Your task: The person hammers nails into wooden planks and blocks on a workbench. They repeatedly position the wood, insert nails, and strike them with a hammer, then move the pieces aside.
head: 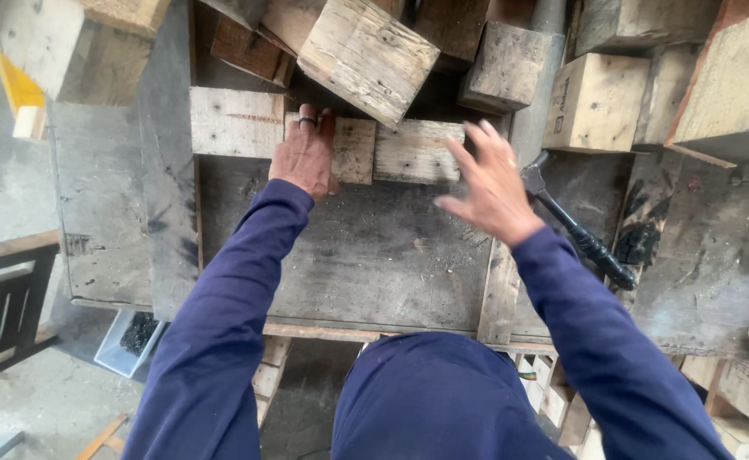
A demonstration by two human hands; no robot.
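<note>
Worker at a worn tabletop, seen from above. Left hand lies flat, fingers together, pressing a small wooden block at 12 o'clock of the board; a second block butts against it at 3 o'clock. Right hand hovers spread wide, empty — blurred. Risk: the tilted block leaning above could slide onto the fingers, or a sleeve could knock the hammer lying at 3 o'clock.

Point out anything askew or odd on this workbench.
One large wood block sits tilted, cornerwise above the flat row of boards that the left hand touches. A hammer lies slanted beside the right hand.
</note>
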